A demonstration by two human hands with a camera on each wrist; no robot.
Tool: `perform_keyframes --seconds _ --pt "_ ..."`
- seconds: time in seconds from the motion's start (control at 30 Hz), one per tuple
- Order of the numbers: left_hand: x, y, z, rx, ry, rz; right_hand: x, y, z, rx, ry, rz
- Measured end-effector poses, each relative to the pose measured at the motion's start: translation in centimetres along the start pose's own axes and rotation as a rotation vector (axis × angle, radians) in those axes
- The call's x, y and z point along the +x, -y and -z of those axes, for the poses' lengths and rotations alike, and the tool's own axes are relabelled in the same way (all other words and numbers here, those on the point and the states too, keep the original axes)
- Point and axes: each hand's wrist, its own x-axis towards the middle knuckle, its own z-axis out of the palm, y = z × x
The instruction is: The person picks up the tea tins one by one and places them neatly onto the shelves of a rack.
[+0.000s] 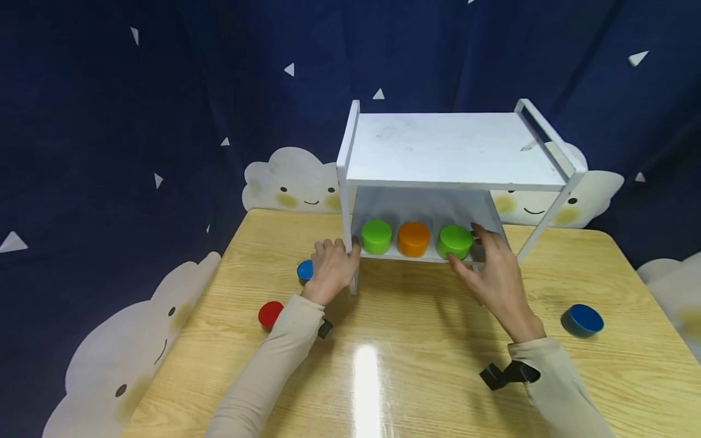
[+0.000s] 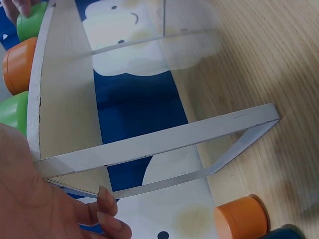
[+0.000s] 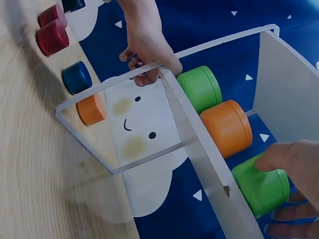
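Observation:
On the lower board of a small white two-tier shelf (image 1: 454, 149) stand a green cup (image 1: 376, 236), an orange cup (image 1: 413, 239) and another green cup (image 1: 455, 241) in a row. My left hand (image 1: 333, 267) grips the shelf's left post at the height of that board. In the right wrist view, its fingers curl around the post beside the left green cup (image 3: 200, 90). My right hand (image 1: 501, 274) holds the green cup at the right end, thumb at its front and fingers at its far right side. The right wrist view has the thumb pressed against this green cup (image 3: 261, 186).
Left of the shelf, a blue cup (image 1: 305, 271) and a red cup (image 1: 271, 314) lie on the wooden table (image 1: 421, 371), partly covered by my left arm. A dark blue cup (image 1: 582, 320) sits at the right. Behind the left post stands an orange cup (image 2: 242, 219). A dark blue curtain hangs behind.

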Motion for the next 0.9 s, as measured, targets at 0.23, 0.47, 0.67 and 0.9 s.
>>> perform_keyframes --seconds 0.23,0.47,0.67,0.9 --pt "-0.1 0.1 -0.1 -0.007 0.002 0.007 -0.2 0.0 -0.5 0.028 0.001 0.021" --pt "0.0 0.1 -0.1 -0.015 -0.008 0.002 -0.5 0.0 -0.4 0.04 -0.013 0.015" --pt "0.1 0.0 -0.1 -0.02 0.0 -0.01 -2.4 -0.6 0.9 0.055 -0.073 -0.014" --pt "0.0 0.0 -0.1 -0.025 -0.001 -0.014 -5.6 -2.6 2.9 0.054 -0.101 -0.104"
